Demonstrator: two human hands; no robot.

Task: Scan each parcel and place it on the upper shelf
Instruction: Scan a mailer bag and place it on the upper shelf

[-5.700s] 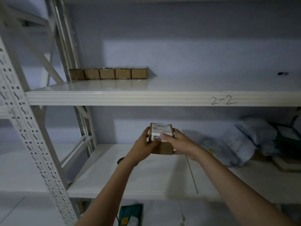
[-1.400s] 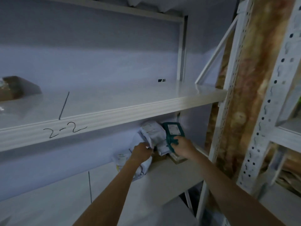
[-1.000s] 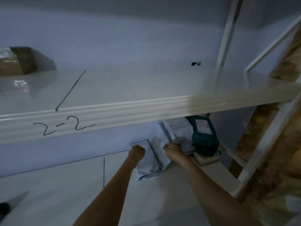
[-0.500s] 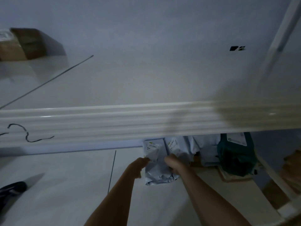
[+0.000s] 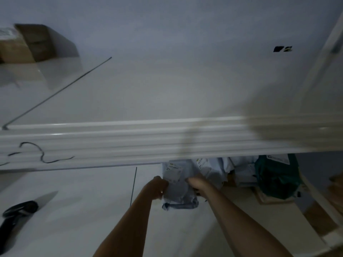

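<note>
A grey plastic mailer parcel (image 5: 178,190) with a white label lies on the lower shelf (image 5: 83,210), partly under the upper shelf's front edge (image 5: 167,141). My left hand (image 5: 155,186) grips its left edge and my right hand (image 5: 197,183) grips its right side. A black handheld scanner (image 5: 15,217) lies at the lower shelf's left. On the upper shelf (image 5: 167,89), at the far left, stands a brown cardboard box (image 5: 24,45).
More grey mailers (image 5: 222,167) and a teal parcel (image 5: 276,179) are piled to the right of my hands, over a flat cardboard piece (image 5: 274,198). A white rack post (image 5: 323,62) rises at the right. "2-2" is handwritten on the upper shelf's edge.
The view has swung left and down, bringing the scanner into sight. Both hands have drawn the grey mailer a little toward me, away from the pile.
</note>
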